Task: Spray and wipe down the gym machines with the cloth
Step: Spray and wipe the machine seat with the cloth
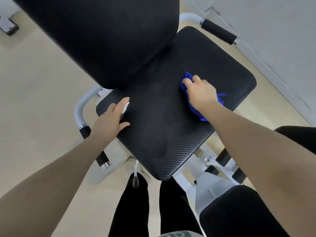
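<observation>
A: Obs. 1. Blue cloth [191, 101], bunched, lies on the black seat pad [162, 134], toward its far right part. Right hand [201, 93] presses it down, fingers [185, 82] curled into the folds, grasping it.

B: Left hand [111, 118]?

A: At the pad's left edge. It grips a small white object [126, 106], mostly hidden; possibly a spray bottle, contents not visible.

B: Pad surface?

A: Black, woven texture, a dull patch at centre. Black backrest [102, 40] stands behind it; white frame [80, 108] with black handle [218, 31] on either side.
</observation>
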`<state>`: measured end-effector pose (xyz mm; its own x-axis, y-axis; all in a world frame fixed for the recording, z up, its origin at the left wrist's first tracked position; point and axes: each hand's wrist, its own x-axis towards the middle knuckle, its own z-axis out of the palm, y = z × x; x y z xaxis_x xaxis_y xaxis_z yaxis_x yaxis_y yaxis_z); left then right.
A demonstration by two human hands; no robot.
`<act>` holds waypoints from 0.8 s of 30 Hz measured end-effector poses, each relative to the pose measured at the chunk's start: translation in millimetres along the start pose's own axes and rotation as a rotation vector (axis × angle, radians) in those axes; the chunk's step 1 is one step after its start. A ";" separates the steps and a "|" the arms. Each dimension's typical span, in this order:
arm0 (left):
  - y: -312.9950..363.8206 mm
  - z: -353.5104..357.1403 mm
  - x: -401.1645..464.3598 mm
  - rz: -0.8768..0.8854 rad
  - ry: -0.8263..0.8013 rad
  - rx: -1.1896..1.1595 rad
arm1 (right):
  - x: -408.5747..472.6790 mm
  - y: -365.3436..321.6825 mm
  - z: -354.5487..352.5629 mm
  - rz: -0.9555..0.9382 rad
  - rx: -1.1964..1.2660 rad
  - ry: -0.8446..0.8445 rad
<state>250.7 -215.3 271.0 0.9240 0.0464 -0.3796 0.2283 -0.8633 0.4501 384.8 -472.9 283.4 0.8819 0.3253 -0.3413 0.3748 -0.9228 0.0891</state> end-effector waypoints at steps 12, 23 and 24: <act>-15.7 1.4 6.5 0.037 -0.015 -0.196 | 14.8 -50.6 -4.1 0.013 0.017 0.004; -20.6 1.7 6.3 0.023 0.007 -0.320 | 21.1 -108.7 -1.8 -0.259 0.099 0.003; -21.3 3.2 6.7 0.024 0.014 -0.319 | 40.7 -95.6 -6.2 -0.167 0.078 0.027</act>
<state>251.1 -198.2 256.3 0.9340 0.0366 -0.3554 0.2887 -0.6633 0.6904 386.7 -370.2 266.7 0.8170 0.4797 -0.3199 0.4943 -0.8684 -0.0398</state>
